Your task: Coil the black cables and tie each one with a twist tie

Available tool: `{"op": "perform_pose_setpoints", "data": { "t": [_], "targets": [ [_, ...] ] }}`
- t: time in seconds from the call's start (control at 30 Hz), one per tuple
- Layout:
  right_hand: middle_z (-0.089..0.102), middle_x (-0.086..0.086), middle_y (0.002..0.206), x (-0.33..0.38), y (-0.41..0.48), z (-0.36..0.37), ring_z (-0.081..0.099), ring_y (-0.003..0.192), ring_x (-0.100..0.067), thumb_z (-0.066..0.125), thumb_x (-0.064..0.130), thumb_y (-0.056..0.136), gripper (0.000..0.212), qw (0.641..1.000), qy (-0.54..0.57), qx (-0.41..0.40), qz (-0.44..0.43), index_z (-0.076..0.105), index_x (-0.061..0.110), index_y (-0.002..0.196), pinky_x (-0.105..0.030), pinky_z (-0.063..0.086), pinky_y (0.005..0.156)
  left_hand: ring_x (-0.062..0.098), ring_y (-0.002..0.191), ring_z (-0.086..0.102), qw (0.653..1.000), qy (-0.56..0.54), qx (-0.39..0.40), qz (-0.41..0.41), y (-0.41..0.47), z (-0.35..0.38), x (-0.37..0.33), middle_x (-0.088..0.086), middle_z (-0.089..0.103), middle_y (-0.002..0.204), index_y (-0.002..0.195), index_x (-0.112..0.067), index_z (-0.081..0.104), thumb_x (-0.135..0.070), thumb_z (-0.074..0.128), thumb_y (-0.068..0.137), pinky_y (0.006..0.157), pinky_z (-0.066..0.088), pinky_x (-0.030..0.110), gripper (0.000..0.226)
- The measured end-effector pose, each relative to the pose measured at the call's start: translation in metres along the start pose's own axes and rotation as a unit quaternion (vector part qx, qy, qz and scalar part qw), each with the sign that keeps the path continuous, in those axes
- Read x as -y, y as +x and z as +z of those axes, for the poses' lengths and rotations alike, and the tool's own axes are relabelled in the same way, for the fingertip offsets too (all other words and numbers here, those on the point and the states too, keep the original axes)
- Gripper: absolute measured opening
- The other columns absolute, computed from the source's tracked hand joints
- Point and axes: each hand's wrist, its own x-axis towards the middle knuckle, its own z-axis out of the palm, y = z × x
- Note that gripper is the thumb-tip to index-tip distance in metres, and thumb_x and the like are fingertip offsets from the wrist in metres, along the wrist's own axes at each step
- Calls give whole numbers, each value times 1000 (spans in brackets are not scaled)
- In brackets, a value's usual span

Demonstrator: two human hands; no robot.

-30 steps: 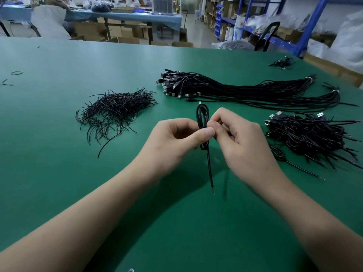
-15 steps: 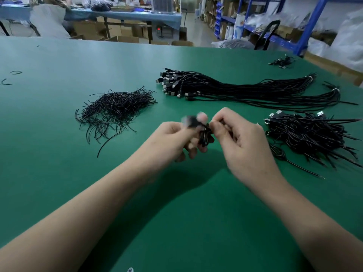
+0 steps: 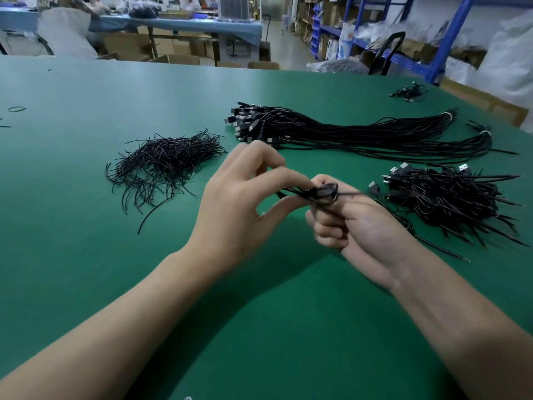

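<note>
Turned sideways since a second ago, the coiled cable (image 3: 326, 194) sits mid-frame above the counter (image 3: 86, 269), left grip (image 3: 242, 203) and right grip (image 3: 366, 226) both pinching its waist. Likely light and springy; hold the waist firmly.

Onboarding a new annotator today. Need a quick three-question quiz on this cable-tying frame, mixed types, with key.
1. True or false: the coiled cable lies flat on the green table.
2. Where is the twist tie pile? A) left of the left hand. B) right of the right hand. C) at the table's near edge.
3. Fill in: the heap of coiled cables lies to the ___ of the right hand.
Key: 1 false, both hands hold it above the table; 2 A; 3 right.
</note>
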Motion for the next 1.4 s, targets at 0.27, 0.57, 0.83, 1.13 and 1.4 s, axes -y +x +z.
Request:
{"op": "perform_pose_setpoints", "data": {
  "t": [0.27,0.57,0.83,1.13,1.4],
  "targets": [
    [52,-11,64,0,-2,4,42,59,-26,51,28,101,24,858,-444,-91,-243,55,15,81,-40,34,54,16,60,43,822,-361,173,-404,-6,4,2,1,61,67,81,-14,75,-58,65,86,51,32,23,46],
    [24,10,55,-4,2,2,17,50,-8,47,15,105,29,999,-32,-34,2,55,21,78,-22,11,44,-4,71,59,985,-107,52,-125,-6,5,-4,-13,66,81,92,-18,76,-26,83,83,65,37,7,14],
    [55,13,68,0,1,10,49,63,-5,51,47,100,26,939,-303,-138,-91,61,26,88,-23,37,59,21,82,74,900,-299,50,-314,-8,10,0,-2,77,85,91,-22,77,-24,82,82,75,59,47,10],
    [69,6,66,36,6,-17,60,61,-5,73,33,90,18,826,-493,-227,-155,71,20,77,-27,47,60,12,93,76,852,-369,138,-345,-14,16,-3,-3,79,100,114,-21,73,-17,70,95,71,57,24,20],
    [64,-6,70,73,9,-84,59,65,-30,68,37,94,28,512,-792,-331,40,71,13,79,-27,35,53,7,91,73,876,-294,208,-320,-19,17,-2,-9,78,93,109,-29,74,-26,67,97,86,57,36,14]
  ]
}}
